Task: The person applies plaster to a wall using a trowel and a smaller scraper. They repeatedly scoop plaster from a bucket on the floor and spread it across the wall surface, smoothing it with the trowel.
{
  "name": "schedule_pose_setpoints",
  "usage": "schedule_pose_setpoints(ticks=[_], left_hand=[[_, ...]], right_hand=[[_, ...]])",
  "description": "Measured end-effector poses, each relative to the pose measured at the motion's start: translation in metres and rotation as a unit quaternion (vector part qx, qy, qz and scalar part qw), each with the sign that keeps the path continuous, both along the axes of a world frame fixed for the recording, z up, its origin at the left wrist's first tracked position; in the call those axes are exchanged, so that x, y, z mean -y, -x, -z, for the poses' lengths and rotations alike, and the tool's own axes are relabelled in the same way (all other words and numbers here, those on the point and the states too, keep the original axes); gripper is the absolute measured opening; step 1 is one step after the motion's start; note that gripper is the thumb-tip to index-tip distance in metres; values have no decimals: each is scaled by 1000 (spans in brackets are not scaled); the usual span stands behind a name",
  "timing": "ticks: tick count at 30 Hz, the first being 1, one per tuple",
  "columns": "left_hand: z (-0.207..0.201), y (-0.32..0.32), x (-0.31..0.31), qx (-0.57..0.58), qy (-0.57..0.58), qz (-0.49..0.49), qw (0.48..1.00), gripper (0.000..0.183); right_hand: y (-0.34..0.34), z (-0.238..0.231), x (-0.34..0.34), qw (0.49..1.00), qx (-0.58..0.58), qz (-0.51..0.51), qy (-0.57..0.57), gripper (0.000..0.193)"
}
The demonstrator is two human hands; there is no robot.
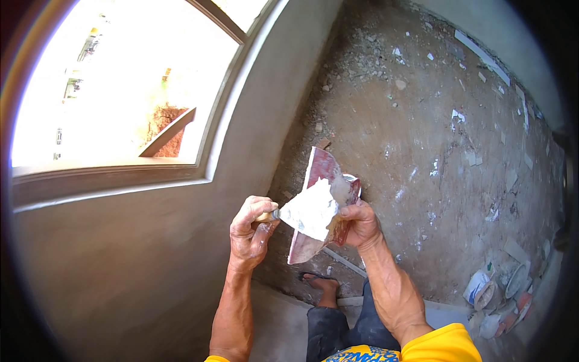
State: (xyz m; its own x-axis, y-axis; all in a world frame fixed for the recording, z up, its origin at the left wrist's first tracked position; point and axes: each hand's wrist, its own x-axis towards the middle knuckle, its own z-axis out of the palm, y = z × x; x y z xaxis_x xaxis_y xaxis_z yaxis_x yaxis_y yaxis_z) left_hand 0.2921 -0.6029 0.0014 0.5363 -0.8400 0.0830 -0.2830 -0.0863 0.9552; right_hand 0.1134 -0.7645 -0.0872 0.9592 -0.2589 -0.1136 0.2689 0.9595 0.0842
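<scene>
My left hand (251,231) is closed round the wooden handle of a putty knife (267,215). Thick white putty (315,208) covers most of its blade, which lies over a dark red, curved-edged board (323,167). Smears of white mark that board too. With its thumb on top, my right hand (360,224) grips the board's right side; the other fingers are mostly hidden beneath. A small round light rim (349,177) shows at the board's far right edge, and I cannot tell what it belongs to.
A plastered grey wall (151,253) with a bright framed window (208,139) stands at the left. Rubble (368,57) and white scraps litter the brown floor (386,133). Opened bags and a tub (485,295) lie at the lower right. My sandalled foot (319,280) is below.
</scene>
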Motion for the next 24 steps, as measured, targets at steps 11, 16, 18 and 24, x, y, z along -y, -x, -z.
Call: schedule_pose_setpoints(ticks=[11, 16, 18, 24], left_hand=[[-89, 2, -68, 0, 71, -74, 995, 48], [-123, 3, -100, 56, 64, -93, 992, 48], [-132, 0, -113, 75, 51, -104, 990, 48], [-143, -1, -156, 162, 29, -83, 983, 48]], right_hand=[[-18, -101, -57, 999, 30, -20, 17, 67], [-24, -127, -85, 995, 96, -20, 21, 63], [-27, -138, -95, 995, 95, -28, 30, 62], [-25, -188, -126, 991, 45, -18, 128, 60]])
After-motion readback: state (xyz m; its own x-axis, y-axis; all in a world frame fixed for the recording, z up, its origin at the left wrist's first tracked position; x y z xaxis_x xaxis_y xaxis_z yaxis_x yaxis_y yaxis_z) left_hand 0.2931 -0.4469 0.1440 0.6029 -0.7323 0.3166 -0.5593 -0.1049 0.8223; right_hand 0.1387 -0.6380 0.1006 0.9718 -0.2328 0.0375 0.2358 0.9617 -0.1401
